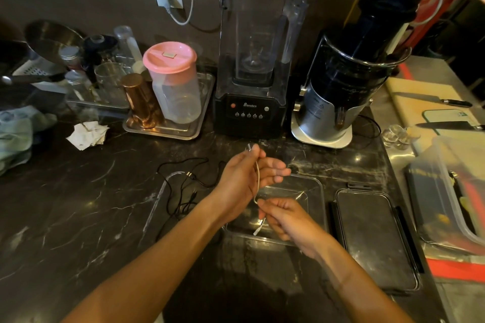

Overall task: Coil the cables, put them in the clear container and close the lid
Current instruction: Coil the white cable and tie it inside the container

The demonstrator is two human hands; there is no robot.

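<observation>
- The right hand [284, 219] is pinching the lower end of a short white cable [257, 178] over the clear container [315, 186].
- The left hand [246, 178] is gripping the cable's upper end, seemingly between thumb and forefinger.
- A black cable [183, 191] is lying loose just left of the container.
- The lid [375, 238] is lying flat beside the container's right wall.

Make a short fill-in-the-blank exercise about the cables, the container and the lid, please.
1. Both hands hold the ____ cable.
2. The black cable lies on the ____.
3. The lid lies to the ____ of the clear container.

Missing words: white; counter; right
</observation>
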